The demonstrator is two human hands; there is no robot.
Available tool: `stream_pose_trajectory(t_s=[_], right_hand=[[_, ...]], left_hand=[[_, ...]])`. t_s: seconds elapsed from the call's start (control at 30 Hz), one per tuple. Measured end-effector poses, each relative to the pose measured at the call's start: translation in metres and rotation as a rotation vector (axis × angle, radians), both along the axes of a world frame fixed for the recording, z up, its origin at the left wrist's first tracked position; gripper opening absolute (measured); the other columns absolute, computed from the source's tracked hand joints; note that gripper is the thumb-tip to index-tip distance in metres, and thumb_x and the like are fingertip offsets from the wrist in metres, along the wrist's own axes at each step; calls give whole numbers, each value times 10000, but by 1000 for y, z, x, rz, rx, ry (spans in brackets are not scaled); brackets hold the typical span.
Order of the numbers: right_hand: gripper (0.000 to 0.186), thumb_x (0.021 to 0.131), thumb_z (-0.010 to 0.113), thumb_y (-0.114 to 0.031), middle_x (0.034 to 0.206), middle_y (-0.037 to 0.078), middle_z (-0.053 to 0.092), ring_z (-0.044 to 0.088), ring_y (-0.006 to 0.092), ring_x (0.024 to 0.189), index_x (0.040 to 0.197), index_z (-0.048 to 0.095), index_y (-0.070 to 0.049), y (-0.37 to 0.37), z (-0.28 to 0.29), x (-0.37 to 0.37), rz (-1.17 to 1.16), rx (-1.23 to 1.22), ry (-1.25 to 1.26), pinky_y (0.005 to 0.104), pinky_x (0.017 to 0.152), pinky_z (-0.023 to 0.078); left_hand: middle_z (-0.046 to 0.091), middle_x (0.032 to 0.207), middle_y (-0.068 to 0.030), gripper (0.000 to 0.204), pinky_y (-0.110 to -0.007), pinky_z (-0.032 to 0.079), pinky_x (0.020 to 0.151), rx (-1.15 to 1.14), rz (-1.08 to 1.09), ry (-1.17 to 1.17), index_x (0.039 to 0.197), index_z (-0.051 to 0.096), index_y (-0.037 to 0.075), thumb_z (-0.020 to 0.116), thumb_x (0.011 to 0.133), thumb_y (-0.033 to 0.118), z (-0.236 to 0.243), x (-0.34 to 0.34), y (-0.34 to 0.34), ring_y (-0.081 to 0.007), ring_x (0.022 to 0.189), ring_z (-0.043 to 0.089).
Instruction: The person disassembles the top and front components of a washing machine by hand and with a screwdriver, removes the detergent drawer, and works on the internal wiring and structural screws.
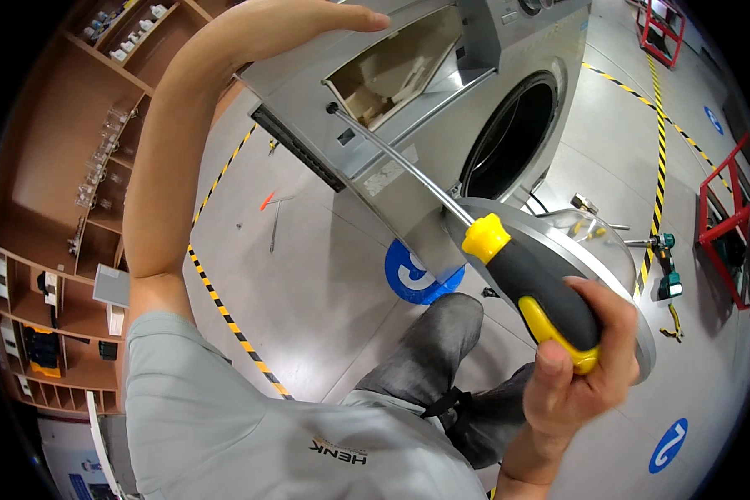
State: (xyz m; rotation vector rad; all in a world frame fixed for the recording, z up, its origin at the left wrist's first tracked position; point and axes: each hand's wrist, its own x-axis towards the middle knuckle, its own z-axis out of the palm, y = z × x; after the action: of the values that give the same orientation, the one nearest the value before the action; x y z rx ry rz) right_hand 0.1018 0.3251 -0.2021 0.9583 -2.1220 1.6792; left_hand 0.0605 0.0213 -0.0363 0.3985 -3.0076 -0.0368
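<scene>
Screwdriver [529,279] sits in the curled right hand [590,379], left hand [308,18] angled rightward.

Grey short-sleeved shirt [242,442] with dark lettering [338,452], faded dark-grey trousers [429,346].

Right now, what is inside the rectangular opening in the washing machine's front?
The opening shows a pale cavity with whitish shapes low inside; whether they are loose, I cannot tell. Whatever lies behind the front panel is covered. The screwdriver ends outside it.
</scene>
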Motion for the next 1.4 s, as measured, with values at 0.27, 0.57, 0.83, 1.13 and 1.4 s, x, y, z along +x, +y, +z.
stream_pose_trajectory(t_s=[0.27, 0.57, 0.83, 1.13, 1.4], right_hand=[[608, 692, 798, -313, 912, 99, 547, 546, 190, 807, 1150, 497, -48, 6, 0, -3, 34, 59, -49, 273, 759, 448], [650, 619, 875, -286, 801, 88, 594, 578, 234, 620, 1100, 510, -44, -2, 0, -17, 118, -93, 4, 307, 571, 469], [611, 641, 860, -290, 874, 110, 594, 567, 225, 637, 1081, 522, -32, 5, -3, -25, 136, -54, 109, 316, 553, 453], [614, 662, 840, -379, 878, 100, 604, 559, 211, 587, 1064, 520, -42, 4, -9, -30, 178, -68, 131, 326, 546, 458], [666, 632, 824, -471, 811, 80, 608, 586, 218, 651, 1059, 532, -51, 2, -8, -32, 110, -69, 84, 315, 623, 457]], left_hand=[[467, 1346, -218, 716, -317, 342, 1035, 169, -135, 29, 1357, 409, -46, 640, 846, 399, -2, -5, 11, -275, 1246, 438], [600, 1160, -159, 716, -297, 424, 932, 333, -162, 22, 1339, 475, 26, 711, 780, 407, -9, -14, -14, -220, 1088, 566], [565, 1171, -132, 556, -276, 366, 958, 275, 30, 29, 1255, 511, 9, 673, 822, 318, -6, -16, 9, -195, 1098, 526], [612, 1044, -155, 590, -290, 427, 867, 329, -32, 67, 1237, 535, 22, 684, 798, 387, -10, -15, 2, -207, 1002, 587], [573, 1174, -156, 632, -286, 374, 961, 195, -41, 53, 1268, 513, 2, 652, 807, 413, -9, -16, -4, -213, 1103, 539]])
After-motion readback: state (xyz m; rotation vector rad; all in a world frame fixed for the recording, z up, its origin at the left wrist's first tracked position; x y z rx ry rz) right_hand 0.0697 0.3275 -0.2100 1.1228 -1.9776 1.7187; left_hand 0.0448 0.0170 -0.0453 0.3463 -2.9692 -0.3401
